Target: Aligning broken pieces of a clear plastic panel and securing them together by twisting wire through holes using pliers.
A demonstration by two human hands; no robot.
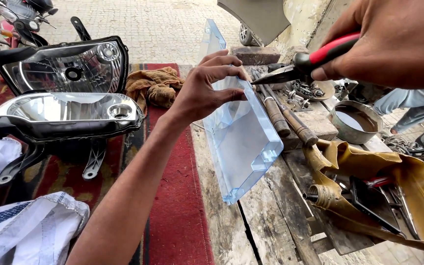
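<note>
The left hand (pixel 207 91) is gripping the upper edge of a clear, blue-tinted plastic cover (pixel 244 140), with the fingers curled over the top and the thumb pressing on the near face. The cover is standing tilted on its lower corner on the desk (pixel 271 221), roughly at the middle of the worn wooden planks, just beside the edge of the red cloth (pixel 177 196) that is covering the desk's left part.

The right hand (pixel 393 44) is closing around the red-and-black handles of a pair of pliers (pixel 300 66), holding them above the desk's far right side. The pliers' metal nose is pointing toward the top edge of the cover, close to the left hand's fingertips; whether it is touching the plastic cannot be told.

Two wooden-handled tools (pixel 283 115) are lying just behind the cover. A round metal bowl (pixel 354 122) is sitting toward the far right edge, and a crumpled yellow-brown sheet (pixel 398 186) is lying over tools at the near right corner.

On the red cloth, two headlight units (pixel 69 93) are resting one in front of the other at the far left, with a brown rag (pixel 153 86) beside them. White sacks (pixel 25 230) are lying at the near left corner.
</note>
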